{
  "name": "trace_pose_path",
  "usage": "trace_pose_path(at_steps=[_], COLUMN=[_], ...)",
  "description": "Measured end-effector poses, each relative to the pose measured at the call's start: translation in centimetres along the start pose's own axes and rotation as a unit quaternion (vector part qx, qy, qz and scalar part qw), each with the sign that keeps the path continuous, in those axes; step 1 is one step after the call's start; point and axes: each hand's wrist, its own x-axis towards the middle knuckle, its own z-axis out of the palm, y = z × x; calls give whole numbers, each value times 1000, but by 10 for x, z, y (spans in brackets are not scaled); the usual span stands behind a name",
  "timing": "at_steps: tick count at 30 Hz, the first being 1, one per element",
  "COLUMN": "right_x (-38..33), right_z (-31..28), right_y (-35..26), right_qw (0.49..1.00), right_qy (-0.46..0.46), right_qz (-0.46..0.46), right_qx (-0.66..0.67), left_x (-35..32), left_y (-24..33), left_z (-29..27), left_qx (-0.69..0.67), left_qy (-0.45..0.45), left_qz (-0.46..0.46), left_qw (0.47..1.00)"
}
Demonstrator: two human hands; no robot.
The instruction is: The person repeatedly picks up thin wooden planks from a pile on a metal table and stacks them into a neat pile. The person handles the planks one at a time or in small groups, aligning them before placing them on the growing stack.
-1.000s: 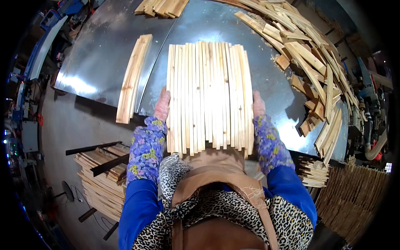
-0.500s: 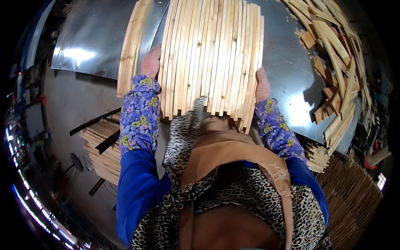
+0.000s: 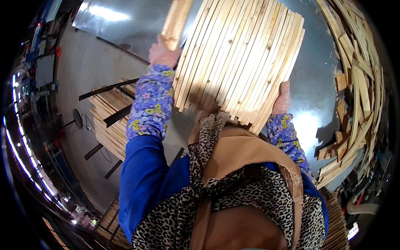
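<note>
My left hand [image 3: 163, 53], in a pinkish glove, is closed on the near end of a wooden board [image 3: 177, 23]. Right of it, a wide row of thin pale wooden strips [image 3: 237, 54] lies side by side on the metal table [image 3: 310, 71]. The near ends of the strips are uneven and come close to my apron. My right hand [image 3: 282, 98] rests along the right side of the row, its visible fingers straight and flat. The far ends of the board and strips run out of view.
Offcuts and long scrap strips [image 3: 354, 96] are heaped along the table's right side. At lower left, more wooden strips [image 3: 109, 114] are stacked by dark metal bars [image 3: 118, 116]. A thin round-headed stand [image 3: 77, 118] is on the floor beyond them.
My left hand has gone from the left side of the strips to the board's near end. The board now lies farther from me. The view has shifted; my right hand stays beside the strips.
</note>
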Motion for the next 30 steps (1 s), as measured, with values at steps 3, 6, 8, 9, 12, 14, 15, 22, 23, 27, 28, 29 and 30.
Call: trace_pose_path(at_steps=[3,6,8,9,12,14,15,22,23,27,28,29,30], right_x=[18,34,52,67,102,124,135,135,137,193,224,249,275], right_z=[45,94,134,138,203,251,270,305,311,324,323,341,368], right_y=[-2,22,56,80,121,145,158,142,128,57,47,39,26], right_qw=[1000,999,998,998,999,998,996,990,982,804,676,676,672], right_qy=[-7,-7,10,8,39,55,71,67,53,11,24,-19,-55], right_qz=[19,51,53,39,-3,-29,-48,-22,-18,-209,-316,-320,-325], right_qx=[-2,17,35,42,18,15,4,-123,-178,-556,-665,-664,-663], left_x=[34,99,141,167,250,294,316,368,360,321,299,272,234], left_y=[9,-16,-23,-27,-53,-75,-85,-110,-112,-164,-181,-195,-199], left_z=[7,6,-34,-49,-77,-88,-95,-91,-94,-84,-73,-58,-53], left_qx=[2,11,18,23,37,47,50,19,10,-120,-199,-271,-278], left_qy=[-32,-17,-27,-32,11,36,47,-69,-73,137,218,295,297], left_qz=[24,41,59,67,90,104,109,147,138,154,143,135,80], left_qw=[999,999,998,997,995,993,992,987,988,971,945,906,910])
